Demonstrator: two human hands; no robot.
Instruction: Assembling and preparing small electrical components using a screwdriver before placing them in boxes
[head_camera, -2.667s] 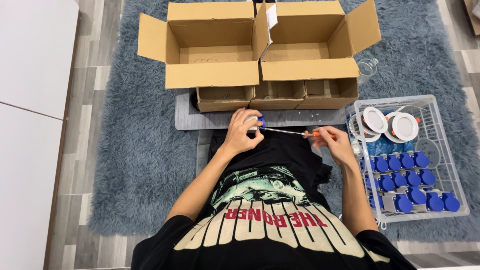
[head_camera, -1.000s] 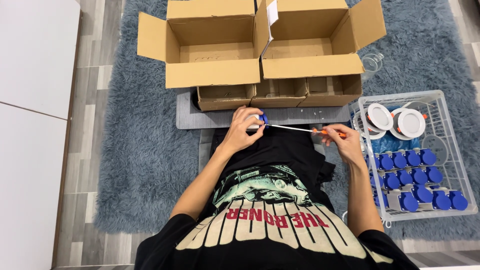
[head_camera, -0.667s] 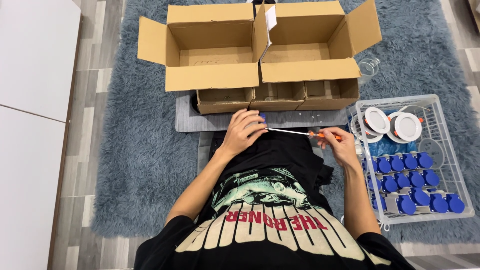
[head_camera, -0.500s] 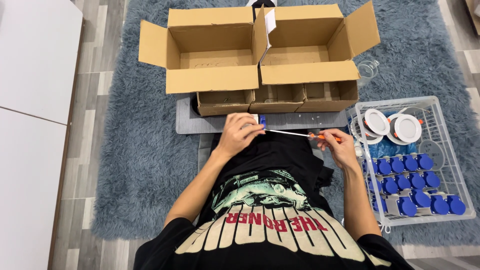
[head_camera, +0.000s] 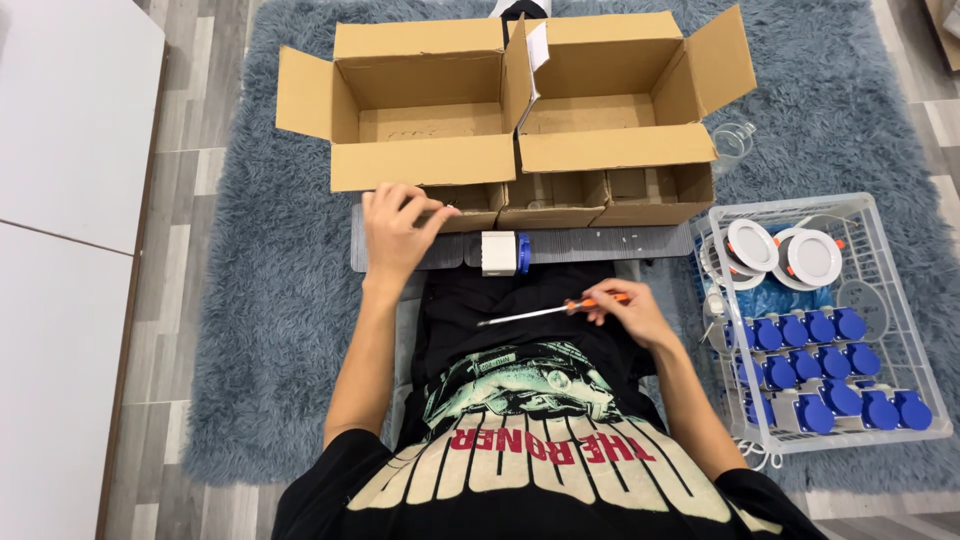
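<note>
Screwdriver w/ orange handle lies across our lap on the black shirt, shaft pointing to our left. Our right hand has its grip closed on the handle end, fingers wrapped over the orange part.

Our left hand is up by the front edge of the left cardboard box, fingers loosely curled, grip apart & holding nothing; fingertips sit just at the small cardboard tray below the box flap, though whether they touch it we can't tell.

Between both hands, a white-and-blue socket block stands by itself on the grey ribbed mat, apart from either hand, blue face turned to our right.

Second open cardboard box sits right beside the first, touching it, both w/ flaps spread. A row of low cardboard trays runs under their front flaps.

On our right, a white wire basket on the blue-grey shag rug holds rows of blue sockets & two round white downlights at the far end. Clear plastic measuring cup sits on the rug behind the basket.
</note>
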